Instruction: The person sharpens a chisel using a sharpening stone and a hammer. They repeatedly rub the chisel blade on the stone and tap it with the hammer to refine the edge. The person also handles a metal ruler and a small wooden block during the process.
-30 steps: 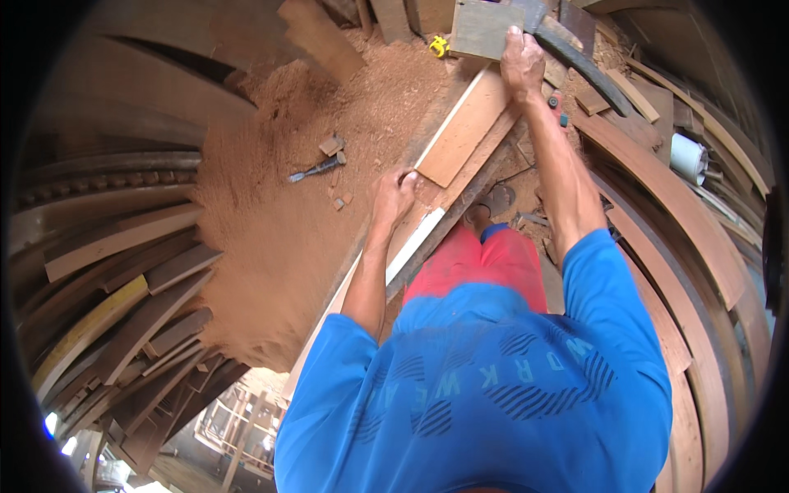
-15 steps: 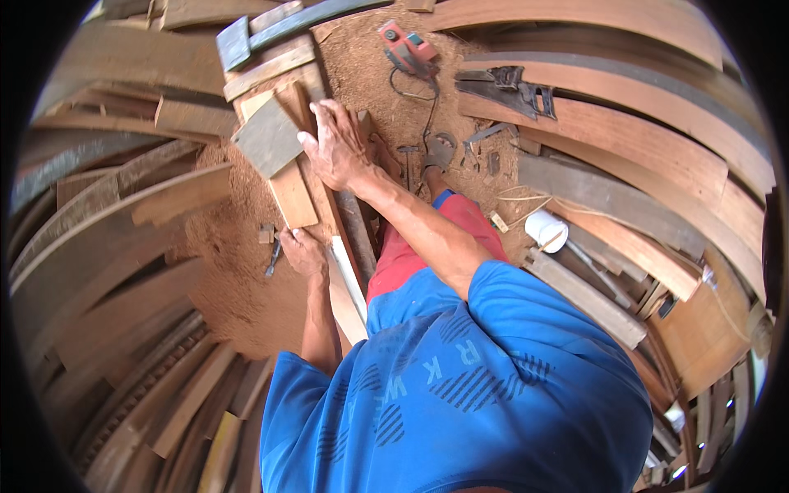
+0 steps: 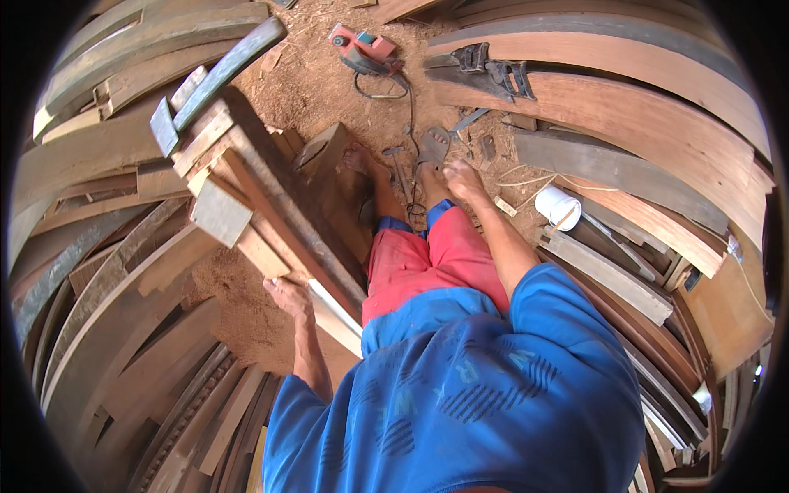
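Observation:
My left hand has its fingers curled against the near end of a short light wooden block. That block lies on a long wooden beam, which slants from the upper left toward my lap. A grey flat rectangular board rests across the block, untouched by either hand. Away to the right, my right hand hangs over the floor beside my sandal. Its fingers are curled in, and whatever they may hold is hidden.
A red power planer with a black cord lies on the shavings ahead. Two handsaws rest on stacked planks at the right. A white bucket lies near my right side. Curved planks crowd the left.
My right hand has left the grey board and moved right, over the floor. My left hand stays at the block's end. The view has shifted, showing more of the beam and my legs.

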### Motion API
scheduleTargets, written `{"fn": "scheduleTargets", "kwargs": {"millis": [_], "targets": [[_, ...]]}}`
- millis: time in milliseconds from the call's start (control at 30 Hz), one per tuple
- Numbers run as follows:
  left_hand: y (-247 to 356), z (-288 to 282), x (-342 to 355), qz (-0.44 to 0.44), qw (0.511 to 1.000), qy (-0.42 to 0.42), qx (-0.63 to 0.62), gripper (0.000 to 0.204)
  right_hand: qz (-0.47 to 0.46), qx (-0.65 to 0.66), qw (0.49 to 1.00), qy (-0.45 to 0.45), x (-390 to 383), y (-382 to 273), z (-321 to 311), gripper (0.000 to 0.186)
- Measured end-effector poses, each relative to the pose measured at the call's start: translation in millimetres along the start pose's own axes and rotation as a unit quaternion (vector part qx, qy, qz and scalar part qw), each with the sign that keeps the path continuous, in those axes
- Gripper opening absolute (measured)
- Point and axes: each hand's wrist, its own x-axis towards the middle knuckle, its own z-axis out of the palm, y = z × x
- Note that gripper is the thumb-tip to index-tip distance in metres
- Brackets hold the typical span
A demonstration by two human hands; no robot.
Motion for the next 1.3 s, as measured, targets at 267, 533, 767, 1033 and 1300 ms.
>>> {"fn": "scheduleTargets", "kwargs": {"millis": [267, 533, 767, 1033, 1300], "targets": [[-24.1, -10.9, -4.7, -0.045, 0.997, 0.051, -0.039, 0.074, 0.143, -0.039, 0.988, 0.053, 114.0, 153.1, -17.1, 0.048], [16.8, 7.5, -0.2, -0.001, 0.998, 0.048, 0.051, 0.051, 0.155, -0.096, 0.982, 0.045, 296.0, 277.9, 38.0, 0.076], [87.7, 76.6, 6.5, 0.050, 0.989, 0.068, 0.118, 0.046, 0.155, -0.077, 0.985, 0.023, 349.7, 323.3, 87.8, 0.076], [22.6, 26.9, -7.5, 0.052, 0.991, 0.059, 0.106, 0.041, 0.182, 0.487, 0.833, -0.191, 200.0, 170.8, 28.3, 0.101], [-21.6, -3.7, 7.8, 0.129, 0.985, 0.068, 0.092, 0.033, -0.202, 0.563, 0.737, -0.315, 27.9, -11.4, -21.2, 0.068]]}}
